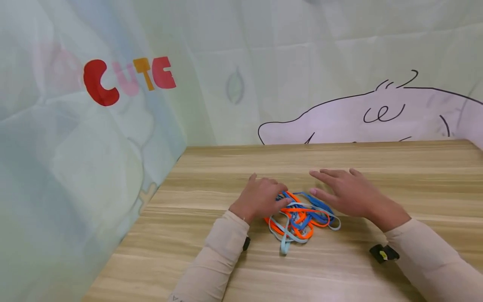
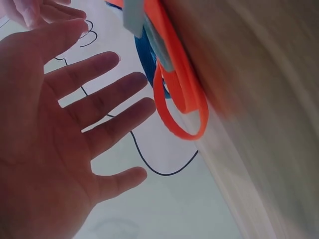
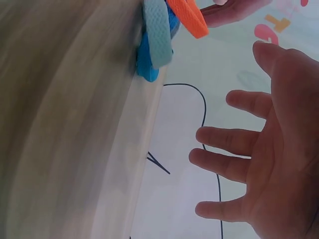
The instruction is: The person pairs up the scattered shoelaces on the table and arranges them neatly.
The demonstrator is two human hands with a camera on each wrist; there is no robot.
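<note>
While my left hand and right hand are spread, this tangle of orange, blue and pale-blue flat laces lies between them on the wood-grain table, looking light, limp and soft, best pinched at the pale-blue loop nearest me.

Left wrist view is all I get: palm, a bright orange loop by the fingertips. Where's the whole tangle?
Observer: The tangle lies on the table, between the left hand and the right hand, per the head view.

Operator: Right one holding any of it?

Observer: No. The right wrist view shows it holding nothing.

Operator: Which strand sticks out nearest the person?

Observer: A light blue loop, lowest part of the tangle in the head view.
</note>
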